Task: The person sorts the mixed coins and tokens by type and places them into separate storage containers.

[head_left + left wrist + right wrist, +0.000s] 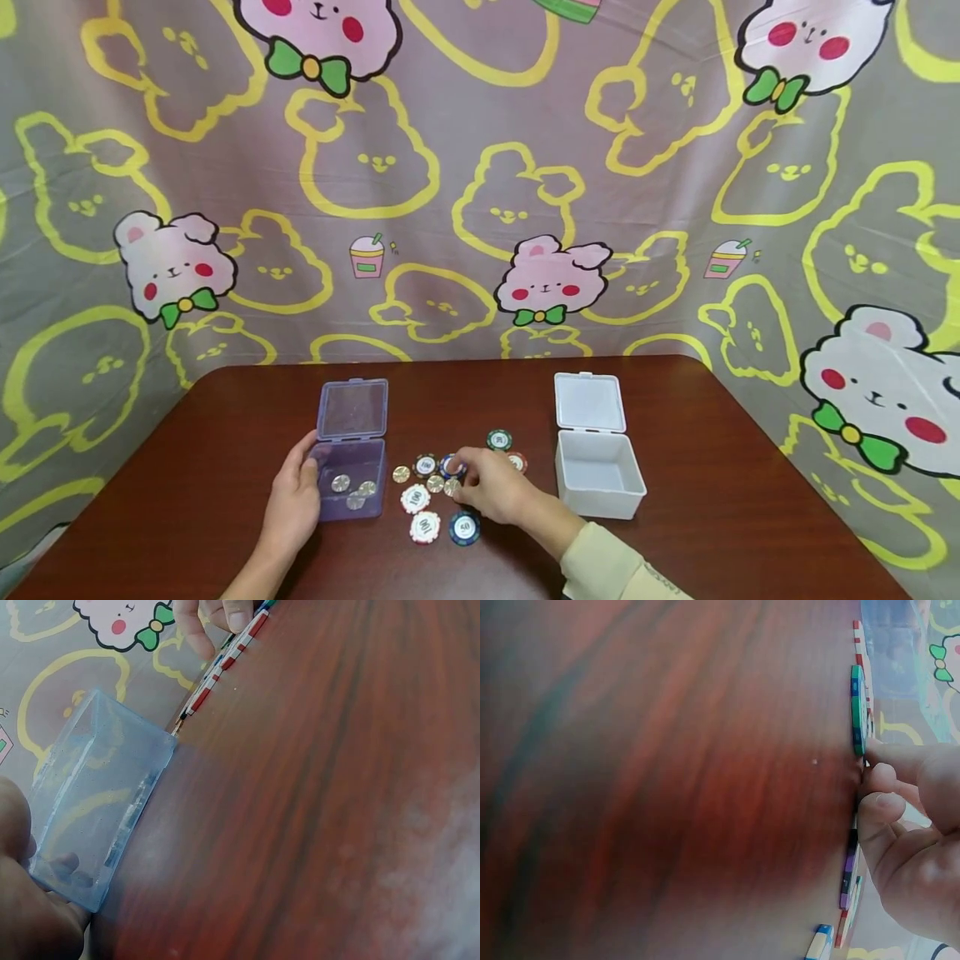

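My left hand (294, 500) holds a translucent blue-purple plastic box (351, 514) by its left wall, thumb at the rim. The lid (352, 408) is swung back, and several coins (341, 483) lie inside. Over the loose pieces in the middle is my right hand (498, 487); its thumb and forefinger are bent down around a coin (452, 488). I cannot tell whether they pinch it. Another coin (435, 484) and a gold coin (401, 474) lie to its left. In the right wrist view the fingertips (881, 804) are right at the tabletop, behind a blue-green poker chip (857, 709).
Several poker chips lie around the coins, among them a white chip (425, 527), a blue chip (464, 528) and a green chip (499, 440). A white box (600, 503) with its lid raised stands on the right. A patterned curtain (442, 192) hangs behind the brown table (240, 433).
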Action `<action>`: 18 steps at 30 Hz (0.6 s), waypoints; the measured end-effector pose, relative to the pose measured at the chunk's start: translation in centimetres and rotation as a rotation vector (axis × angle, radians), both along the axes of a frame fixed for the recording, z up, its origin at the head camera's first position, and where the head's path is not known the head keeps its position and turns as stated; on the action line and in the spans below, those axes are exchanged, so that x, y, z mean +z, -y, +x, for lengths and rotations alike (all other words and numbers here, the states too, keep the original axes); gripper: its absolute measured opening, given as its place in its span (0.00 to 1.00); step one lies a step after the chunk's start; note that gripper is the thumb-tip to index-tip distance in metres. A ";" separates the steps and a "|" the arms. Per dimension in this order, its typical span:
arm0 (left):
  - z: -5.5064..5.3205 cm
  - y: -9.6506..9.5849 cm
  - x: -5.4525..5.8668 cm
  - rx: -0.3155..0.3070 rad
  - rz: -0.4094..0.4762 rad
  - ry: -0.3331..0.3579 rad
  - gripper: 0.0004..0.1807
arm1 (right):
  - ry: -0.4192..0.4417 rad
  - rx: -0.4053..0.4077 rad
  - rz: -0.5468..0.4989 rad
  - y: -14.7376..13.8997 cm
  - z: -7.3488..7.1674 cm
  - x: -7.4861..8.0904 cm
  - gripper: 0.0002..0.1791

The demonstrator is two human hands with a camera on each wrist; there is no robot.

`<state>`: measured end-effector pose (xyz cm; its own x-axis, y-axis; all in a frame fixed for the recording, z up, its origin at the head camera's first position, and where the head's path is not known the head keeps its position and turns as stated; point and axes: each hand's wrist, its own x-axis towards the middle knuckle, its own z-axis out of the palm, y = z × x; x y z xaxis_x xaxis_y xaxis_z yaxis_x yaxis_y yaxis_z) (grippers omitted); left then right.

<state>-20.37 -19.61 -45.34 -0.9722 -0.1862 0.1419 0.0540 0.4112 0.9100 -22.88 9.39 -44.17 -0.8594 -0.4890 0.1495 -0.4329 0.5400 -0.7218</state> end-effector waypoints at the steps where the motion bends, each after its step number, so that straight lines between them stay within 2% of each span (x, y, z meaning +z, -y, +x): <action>1: 0.0 0.0 0.0 0.006 -0.004 -0.002 0.26 | 0.000 0.003 0.003 0.0 0.0 0.0 0.11; 11: 0.4 0.0 -0.3 0.015 -0.003 -0.009 0.26 | -0.046 0.022 0.015 0.1 0.3 -0.6 0.05; 18: 0.0 -0.3 -0.2 0.015 -0.014 -0.019 0.26 | -0.095 0.013 0.031 -0.2 0.2 -0.5 0.05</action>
